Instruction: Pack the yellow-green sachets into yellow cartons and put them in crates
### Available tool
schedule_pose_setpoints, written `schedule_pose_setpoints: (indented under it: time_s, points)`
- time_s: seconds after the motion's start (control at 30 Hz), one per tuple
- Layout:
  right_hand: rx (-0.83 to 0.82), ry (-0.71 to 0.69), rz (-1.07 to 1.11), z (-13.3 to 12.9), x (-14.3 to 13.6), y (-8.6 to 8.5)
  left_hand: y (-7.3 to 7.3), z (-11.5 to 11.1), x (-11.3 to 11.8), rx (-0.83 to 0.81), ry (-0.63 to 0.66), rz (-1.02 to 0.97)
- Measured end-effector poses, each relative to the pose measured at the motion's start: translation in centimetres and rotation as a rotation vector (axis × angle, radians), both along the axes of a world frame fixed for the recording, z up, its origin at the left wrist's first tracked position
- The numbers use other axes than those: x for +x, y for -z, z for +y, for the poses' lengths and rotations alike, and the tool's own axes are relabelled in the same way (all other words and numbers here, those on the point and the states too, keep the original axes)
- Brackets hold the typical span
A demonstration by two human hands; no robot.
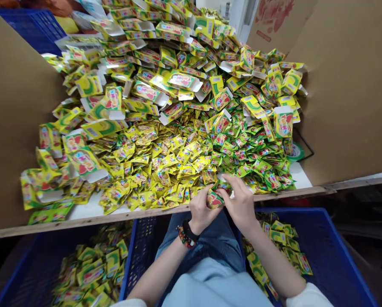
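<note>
Above the front edge of the table, my left hand (201, 209) is closed around a small yellow-green carton (215, 199) with a red picture. A white flap stands up at its top. My right hand (242, 204) grips the carton's upper end with thumb and fingers; a green packet seems to be at the opening, partly hidden. Just beyond my hands lies a heap of yellow candy packets (174, 164), and to its right a heap of green candy packets (238, 143). Behind them rises a large pile of flat-sided cartons (181, 79), many with white flaps open.
Brown cardboard walls (347, 94) stand on both sides. Below the table, a right blue crate (331, 256) and a left blue crate (24, 273) hold yellow-green cartons. A green tape roll (295, 152) lies by the right wall. Several green packs (51, 212) lie at front left.
</note>
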State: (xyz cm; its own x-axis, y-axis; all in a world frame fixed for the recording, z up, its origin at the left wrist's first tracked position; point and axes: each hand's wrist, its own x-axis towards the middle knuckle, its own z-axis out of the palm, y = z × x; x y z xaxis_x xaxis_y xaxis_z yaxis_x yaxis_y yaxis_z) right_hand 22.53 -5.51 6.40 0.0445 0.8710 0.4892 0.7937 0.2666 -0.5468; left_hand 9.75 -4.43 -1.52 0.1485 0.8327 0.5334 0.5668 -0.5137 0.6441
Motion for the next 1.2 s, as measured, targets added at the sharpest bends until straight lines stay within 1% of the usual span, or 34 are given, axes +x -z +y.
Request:
schedule_pose_setpoints:
  time_s: [0.07, 0.13, 0.2, 0.27, 0.33, 0.4, 0.43, 0.53, 0.57, 0.6, 0.67, 0.77, 0.87, 0.93, 1.07, 1.2]
  points:
    - [0.12, 0.068, -0.038, 0.0, -0.7, 0.8, 0.1, 0.0, -0.1, -0.014, -0.044, -0.029]
    - [0.155, 0.073, -0.079, -0.2, -1.3, 1.3, 0.3, 0.1, -0.3, -0.001, -0.078, -0.044]
    - [0.116, 0.017, -0.081, -0.4, -1.5, 1.3, 0.5, 0.2, -0.4, 0.022, -0.084, -0.051]
    - [0.054, -0.036, -0.065, -0.5, -1.5, 1.1, 0.7, 0.2, -0.5, 0.035, -0.061, -0.043]
    - [0.021, -0.02, -0.053, -0.6, -1.5, 0.9, 0.7, 0.3, -0.4, 0.033, -0.035, -0.028]
    - [0.012, 0.009, -0.055, -0.8, -1.7, 0.9, 0.7, 0.3, -0.4, 0.033, -0.035, -0.012]
    - [0.008, 0.002, -0.054, -0.9, -1.9, 1.0, 0.7, 0.3, -0.3, 0.039, -0.05, -0.01]
    - [0.018, -0.085, 0.012, -1.5, -2.2, 1.3, 0.8, 0.1, -0.3, 0.051, -0.086, -0.021]
    - [0.04, -0.091, 0.052, -1.7, -2.1, 1.3, 0.9, 0.1, -0.4, 0.05, -0.09, -0.025]
    - [0.07, -0.076, 0.092, -1.8, -1.9, 1.3, 1.0, 0.0, -0.4, 0.047, -0.09, -0.028]
    - [0.138, -0.001, 0.143, -1.8, -1.4, 1.2, 1.0, 0.0, -0.5, 0.053, -0.088, -0.034]
    - [0.19, 0.092, 0.085, -1.5, -0.8, 1.1, 1.0, 0.0, -0.5, 0.071, -0.084, -0.046]
    - [0.202, 0.104, -0.032, -1.3, -0.9, 1.2, 0.8, 0.0, -0.5, 0.063, -0.072, -0.059]
    - [0.217, 0.116, -0.053, -1.3, -1.2, 1.3, 0.8, 0.0, -0.4, 0.073, -0.071, -0.06]
    - [0.208, 0.17, -0.015, -1.6, -2.0, 1.4, 0.9, -0.2, -0.4, 0.114, -0.089, -0.073]
    - [0.155, 0.184, 0.099, -1.9, -2.6, 1.3, 0.9, -0.1, -0.4, 0.136, -0.079, -0.085]
